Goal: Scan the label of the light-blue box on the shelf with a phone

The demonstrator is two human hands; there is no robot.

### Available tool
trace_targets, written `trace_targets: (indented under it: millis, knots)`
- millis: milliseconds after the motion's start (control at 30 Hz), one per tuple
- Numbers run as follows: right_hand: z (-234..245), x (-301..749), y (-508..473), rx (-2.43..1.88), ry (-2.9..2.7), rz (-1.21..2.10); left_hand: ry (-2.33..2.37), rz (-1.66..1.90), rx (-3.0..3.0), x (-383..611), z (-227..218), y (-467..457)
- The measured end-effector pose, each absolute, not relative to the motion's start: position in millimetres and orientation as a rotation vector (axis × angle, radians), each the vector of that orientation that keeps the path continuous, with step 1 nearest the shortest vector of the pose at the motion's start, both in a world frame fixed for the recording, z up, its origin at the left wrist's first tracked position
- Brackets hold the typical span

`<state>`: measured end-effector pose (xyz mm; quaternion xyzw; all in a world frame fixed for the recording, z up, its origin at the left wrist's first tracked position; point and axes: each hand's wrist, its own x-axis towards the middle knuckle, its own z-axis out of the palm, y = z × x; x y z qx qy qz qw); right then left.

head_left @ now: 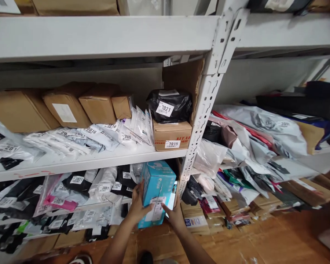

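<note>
A blue cardboard box (159, 185) with a white shipping label (155, 209) is held tilted in front of the lower shelf. My left hand (139, 205) grips its left side, with the thumb on the label. On the other side my right hand (173, 212) is closed, its thumb touching the label's right edge. A phone with a bright screen (172, 195) sits between the box and my right hand's fingers, which are partly hidden. Just above, a brown carton (172, 132) labelled 7015 stands on the middle shelf, under a black wrapped parcel (170, 104) labelled 7021.
A white perforated post (206, 99) rises right of my hands. The middle shelf's edge (85, 164) runs above the box. Brown cartons (68, 104) and labelled bags (90, 134) fill the left shelves. Grey mailers (264, 123) lie on the right. The floor (253, 234) is brown.
</note>
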<state>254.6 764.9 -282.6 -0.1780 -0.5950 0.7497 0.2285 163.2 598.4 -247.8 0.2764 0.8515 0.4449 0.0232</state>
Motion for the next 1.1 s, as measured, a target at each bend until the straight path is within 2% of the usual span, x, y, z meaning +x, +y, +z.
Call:
trace_targets:
  millis: [133, 267, 400, 567, 867, 1100]
  knots:
    - [-263.5, 261.2, 759.5, -0.501, -1.668, 2.105, 2.424, 1.396, 0.968, 147.6, -252.4, 584.8]
    - [-241.5, 267.3, 754.3, -0.439, -1.69, 2.167, 2.401, 1.42, 0.98, 160.0, -224.9, 582.7]
    - [-217.0, 265.0, 750.2, -0.347, -1.683, 2.292, 2.555, 1.55, 0.671, 181.6, -196.3, 583.2]
    - [-198.9, 244.0, 744.3, -0.244, -1.662, 2.439, 2.53, 1.695, 0.302, 176.4, -184.0, 581.3]
    - [-193.0, 187.2, 758.3, -0.189, -1.803, 2.081, 2.833, 1.634, 0.651, 129.4, -178.7, 602.0]
    - [-206.1, 182.3, 760.0, -0.202, -1.795, 2.084, 2.943, 1.394, 0.743, 121.6, -170.1, 604.1]
